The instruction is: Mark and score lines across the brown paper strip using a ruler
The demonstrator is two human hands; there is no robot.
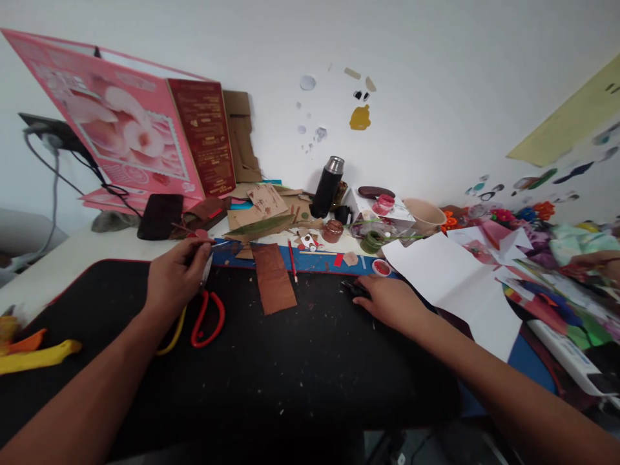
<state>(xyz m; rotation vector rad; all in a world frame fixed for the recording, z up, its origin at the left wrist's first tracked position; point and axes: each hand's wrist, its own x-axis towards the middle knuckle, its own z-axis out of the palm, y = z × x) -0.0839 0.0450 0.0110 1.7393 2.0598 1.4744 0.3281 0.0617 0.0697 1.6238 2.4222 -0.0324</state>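
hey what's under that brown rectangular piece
The brown rectangular piece lies partly on the blue strip and partly on the black mat. Whatever else may be beneath it is covered.

Scissors (223, 316) lie on the mat (339, 368), left of the sheet (275, 281), a pencil (292, 259) just right of it. Behind (nearer the wall (416, 84)) a flask (327, 188) stands on the tabletop (77, 252), between phone (160, 216), left, and bowl (425, 214), right.
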